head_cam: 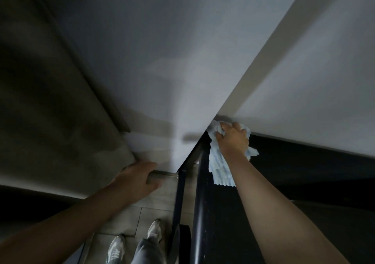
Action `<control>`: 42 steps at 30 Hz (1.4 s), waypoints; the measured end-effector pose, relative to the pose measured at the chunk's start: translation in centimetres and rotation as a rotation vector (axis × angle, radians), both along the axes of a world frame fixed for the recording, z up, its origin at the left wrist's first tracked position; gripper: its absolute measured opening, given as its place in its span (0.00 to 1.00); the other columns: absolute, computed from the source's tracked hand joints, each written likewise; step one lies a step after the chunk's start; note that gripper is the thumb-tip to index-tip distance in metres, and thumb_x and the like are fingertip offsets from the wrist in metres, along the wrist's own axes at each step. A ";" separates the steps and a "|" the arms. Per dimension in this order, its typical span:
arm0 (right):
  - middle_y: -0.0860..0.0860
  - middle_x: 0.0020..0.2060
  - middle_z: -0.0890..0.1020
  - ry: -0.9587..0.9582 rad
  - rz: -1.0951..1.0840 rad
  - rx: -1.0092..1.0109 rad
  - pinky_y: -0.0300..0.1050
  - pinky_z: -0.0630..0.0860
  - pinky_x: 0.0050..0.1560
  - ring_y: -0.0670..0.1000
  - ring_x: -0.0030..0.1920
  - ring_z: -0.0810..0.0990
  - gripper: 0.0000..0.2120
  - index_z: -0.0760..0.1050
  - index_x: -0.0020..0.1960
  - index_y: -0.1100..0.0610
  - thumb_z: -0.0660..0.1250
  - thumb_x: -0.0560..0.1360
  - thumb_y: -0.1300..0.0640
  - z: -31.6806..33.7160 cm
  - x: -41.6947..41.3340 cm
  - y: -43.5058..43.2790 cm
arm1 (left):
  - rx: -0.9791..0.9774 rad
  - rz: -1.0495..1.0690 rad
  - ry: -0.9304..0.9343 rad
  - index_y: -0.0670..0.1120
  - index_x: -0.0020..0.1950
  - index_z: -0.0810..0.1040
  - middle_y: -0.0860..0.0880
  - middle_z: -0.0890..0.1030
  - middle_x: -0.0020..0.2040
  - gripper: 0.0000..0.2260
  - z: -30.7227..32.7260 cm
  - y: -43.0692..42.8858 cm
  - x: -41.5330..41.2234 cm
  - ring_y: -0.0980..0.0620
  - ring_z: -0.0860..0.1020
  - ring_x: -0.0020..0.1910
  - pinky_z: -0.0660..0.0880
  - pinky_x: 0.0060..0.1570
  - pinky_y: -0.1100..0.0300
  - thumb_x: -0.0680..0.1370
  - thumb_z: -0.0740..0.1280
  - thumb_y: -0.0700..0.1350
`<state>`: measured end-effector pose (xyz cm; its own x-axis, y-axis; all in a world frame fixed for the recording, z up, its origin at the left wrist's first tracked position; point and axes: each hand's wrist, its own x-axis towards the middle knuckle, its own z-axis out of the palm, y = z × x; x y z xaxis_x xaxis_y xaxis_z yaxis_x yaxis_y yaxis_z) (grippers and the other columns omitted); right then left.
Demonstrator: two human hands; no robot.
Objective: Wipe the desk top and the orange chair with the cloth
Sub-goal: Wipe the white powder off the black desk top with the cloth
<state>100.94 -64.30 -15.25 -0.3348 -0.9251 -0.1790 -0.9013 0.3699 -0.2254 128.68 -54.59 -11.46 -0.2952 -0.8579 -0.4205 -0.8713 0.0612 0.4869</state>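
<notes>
Pale-blue cloth point(220, 168) is bunched in the right hand point(231, 139), whose fingers are curled tight round it. The hand presses the wad against the near corner of the white desk top point(304, 81). The loose end of the cloth hangs below the wrist, in front of the dark space under the top. A little more of it sticks out past the hand to the right.

A beige strip point(269, 57) runs from that corner up to the right, between this top and a second white top point(162, 61) in the middle of the view. The left hand point(138, 176) grips the near edge of the second top at its corner, thumb above and fingers curled beneath. Both forearms are bare and reach well forward.

Two dark bars point(199, 203) of the frame stand between the hands, going down to a grey tiled floor point(121, 219). Two pale shoes point(115, 249) stand on the floor just left of the bars. The left part of the view is blurred, and I cannot tell what the dull grey-brown surface there is.
</notes>
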 end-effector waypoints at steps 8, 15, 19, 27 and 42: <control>0.53 0.71 0.64 0.063 0.017 0.213 0.58 0.65 0.66 0.60 0.68 0.63 0.22 0.65 0.72 0.45 0.59 0.79 0.44 -2.4 0.6 -0.8 | 0.018 0.042 -0.019 0.50 0.71 0.69 0.51 0.72 0.68 0.40 0.2 -0.1 0.2 0.53 0.70 0.66 0.62 0.61 0.67 0.65 0.56 0.71; 0.52 0.69 0.65 0.152 0.149 0.194 0.55 0.70 0.60 0.59 0.64 0.66 0.22 0.65 0.72 0.46 0.58 0.79 0.43 -2.4 1.5 3.3 | 0.070 0.044 -0.024 0.48 0.70 0.71 0.48 0.74 0.66 0.46 0.5 0.8 0.7 0.51 0.71 0.66 0.63 0.60 0.66 0.59 0.49 0.72; 0.53 0.69 0.65 0.209 0.180 0.185 0.55 0.72 0.58 0.59 0.61 0.68 0.20 0.66 0.70 0.45 0.57 0.79 0.44 -2.6 2.5 6.2 | 0.079 0.017 -0.042 0.50 0.73 0.66 0.49 0.69 0.71 0.28 0.6 1.8 1.0 0.51 0.67 0.70 0.61 0.62 0.67 0.77 0.65 0.60; 0.52 0.70 0.62 0.266 0.199 0.232 0.54 0.73 0.55 0.59 0.60 0.67 0.19 0.66 0.69 0.44 0.58 0.78 0.44 -3.0 4.4 11.7 | 0.118 -0.029 -0.074 0.50 0.75 0.64 0.48 0.67 0.72 0.27 -0.1 3.8 3.4 0.50 0.64 0.71 0.61 0.65 0.64 0.78 0.64 0.57; 0.48 0.69 0.63 0.208 0.149 0.210 0.48 0.74 0.52 0.57 0.60 0.69 0.20 0.70 0.67 0.45 0.65 0.77 0.47 -3.1 8.6 25.7 | 0.170 -0.075 -0.031 0.48 0.74 0.65 0.47 0.70 0.71 0.28 -1.4 10.3 7.4 0.48 0.69 0.68 0.65 0.66 0.59 0.77 0.64 0.58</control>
<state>109.55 -38.55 -18.31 -0.2477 -0.9168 -0.3132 -0.9678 0.2491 0.0363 136.11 -44.29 -12.91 -0.3402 -0.7502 -0.5670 -0.8819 0.0454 0.4692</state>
